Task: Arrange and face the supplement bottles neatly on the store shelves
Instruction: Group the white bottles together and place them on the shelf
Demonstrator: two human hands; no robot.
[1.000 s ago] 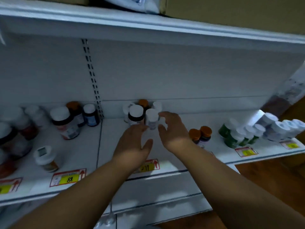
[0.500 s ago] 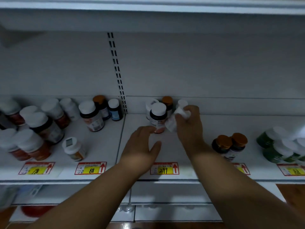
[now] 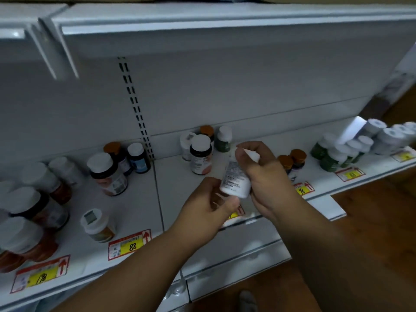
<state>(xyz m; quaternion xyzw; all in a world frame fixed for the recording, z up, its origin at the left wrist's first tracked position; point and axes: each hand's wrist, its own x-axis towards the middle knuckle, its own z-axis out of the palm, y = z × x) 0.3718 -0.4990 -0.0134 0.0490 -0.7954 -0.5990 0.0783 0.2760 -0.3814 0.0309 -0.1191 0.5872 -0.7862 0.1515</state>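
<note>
The small white bottle (image 3: 235,177) is now off the shelf (image 3: 180,176) and held in the air in front of the dark-banded bottle (image 3: 200,154), tilted with its cap away from the person. Half a second earlier it was at the back cluster, just right of that dark-banded bottle, with only the right hand on it.

The right hand (image 3: 265,174) grasps the small white bottle at its upper end, fingers curled round the cap. The left hand (image 3: 209,206), which was hovering open above the shelf, now holds the bottle's base between thumb and fingers.

Judgement: the bottle is being turned to find its label face before it is set back in front of the dark-banded bottle. The dark-banded bottle and the green bottle (image 3: 224,140) behind it stand where they stood before.
</note>
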